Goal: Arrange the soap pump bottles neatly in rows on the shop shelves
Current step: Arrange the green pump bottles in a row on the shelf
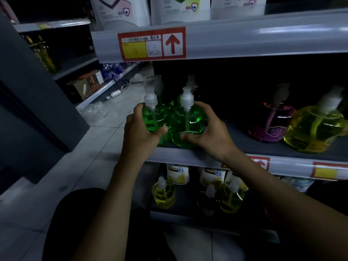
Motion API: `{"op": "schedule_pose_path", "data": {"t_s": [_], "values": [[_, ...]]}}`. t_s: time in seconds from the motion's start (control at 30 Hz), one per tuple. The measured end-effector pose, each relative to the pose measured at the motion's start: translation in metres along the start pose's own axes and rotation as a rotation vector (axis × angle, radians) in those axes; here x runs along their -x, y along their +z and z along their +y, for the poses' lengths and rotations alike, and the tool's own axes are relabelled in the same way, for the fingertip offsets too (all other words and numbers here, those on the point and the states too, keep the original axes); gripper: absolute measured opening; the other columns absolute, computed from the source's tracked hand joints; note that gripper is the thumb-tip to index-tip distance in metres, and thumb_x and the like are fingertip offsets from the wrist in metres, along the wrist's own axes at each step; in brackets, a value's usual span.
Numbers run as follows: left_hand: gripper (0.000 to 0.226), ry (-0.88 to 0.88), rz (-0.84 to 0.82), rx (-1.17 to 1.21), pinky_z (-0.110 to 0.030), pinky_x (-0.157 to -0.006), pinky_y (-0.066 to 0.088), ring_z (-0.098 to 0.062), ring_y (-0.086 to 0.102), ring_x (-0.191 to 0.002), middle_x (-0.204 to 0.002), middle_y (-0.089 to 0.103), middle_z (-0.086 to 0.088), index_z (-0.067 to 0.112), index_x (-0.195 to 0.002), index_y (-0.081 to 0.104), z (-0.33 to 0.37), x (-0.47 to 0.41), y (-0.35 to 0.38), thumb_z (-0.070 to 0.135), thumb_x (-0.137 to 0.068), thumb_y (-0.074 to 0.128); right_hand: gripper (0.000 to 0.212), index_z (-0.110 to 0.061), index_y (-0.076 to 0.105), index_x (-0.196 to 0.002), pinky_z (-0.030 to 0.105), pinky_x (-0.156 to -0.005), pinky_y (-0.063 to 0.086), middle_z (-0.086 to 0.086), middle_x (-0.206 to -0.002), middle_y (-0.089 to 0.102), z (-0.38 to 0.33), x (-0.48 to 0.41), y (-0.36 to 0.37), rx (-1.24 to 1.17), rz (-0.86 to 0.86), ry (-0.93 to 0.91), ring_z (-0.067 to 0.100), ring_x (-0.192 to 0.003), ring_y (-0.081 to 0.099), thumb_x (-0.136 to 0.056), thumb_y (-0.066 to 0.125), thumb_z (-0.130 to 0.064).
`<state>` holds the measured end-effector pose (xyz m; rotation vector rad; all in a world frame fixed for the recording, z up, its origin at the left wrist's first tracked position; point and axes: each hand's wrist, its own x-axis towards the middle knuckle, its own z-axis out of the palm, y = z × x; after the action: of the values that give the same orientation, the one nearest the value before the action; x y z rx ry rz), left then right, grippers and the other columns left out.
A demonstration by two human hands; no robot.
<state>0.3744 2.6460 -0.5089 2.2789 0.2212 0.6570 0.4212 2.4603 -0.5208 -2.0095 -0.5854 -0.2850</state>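
Head view showed the left hand [142,133] gripping the left green bottle [157,114], the right hand [211,134] the right green bottle [188,123], seemingly touching; they wanted sliding upright, level along the shelf [178,156].

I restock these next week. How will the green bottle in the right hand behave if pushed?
Likely heavy for its size: the green bottle looks nearly full. Its wide round body should resist tipping. Glossy plastic may slip in the right hand.

Dim, murky wide-angle view; dark shelf recesses, soft blur.
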Motion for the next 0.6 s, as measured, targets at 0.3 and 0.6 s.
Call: {"op": "schedule_pose_path", "data": {"t_s": [0.3, 0.6], "values": [[0.087, -0.024, -0.015, -0.021, -0.033, -0.094, 0.034, -0.029, 0.032, -0.135, -0.149, 0.027, -0.011, 0.028, -0.150, 0.013, 0.002, 0.004, 0.004, 0.036, -0.084, 0.069, 0.095, -0.033, 0.022, -0.147, 0.040, -0.102, 0.047, -0.002, -0.143, 0.047, 0.001, 0.000, -0.005, -0.005, -0.124, 0.025, 0.019, -0.127, 0.050, -0.073, 0.080, -0.033], [0.038, 0.240, 0.424, 0.035, -0.017, -0.077, 0.042, -0.018, 0.053, -0.100, -0.114, 0.050, -0.011, 0.007, -0.116, 0.058, 0.037, 0.054, 0.016, 0.001, -0.078, 0.052, 0.040, -0.013, 0.058, -0.125, 0.004, -0.081, 0.039, 0.006, -0.119, 0.063, -0.004, 0.017, -0.073, 0.314, 0.033, -0.172, 0.017, -0.106, 0.061, -0.085, 0.061, -0.010]]}}
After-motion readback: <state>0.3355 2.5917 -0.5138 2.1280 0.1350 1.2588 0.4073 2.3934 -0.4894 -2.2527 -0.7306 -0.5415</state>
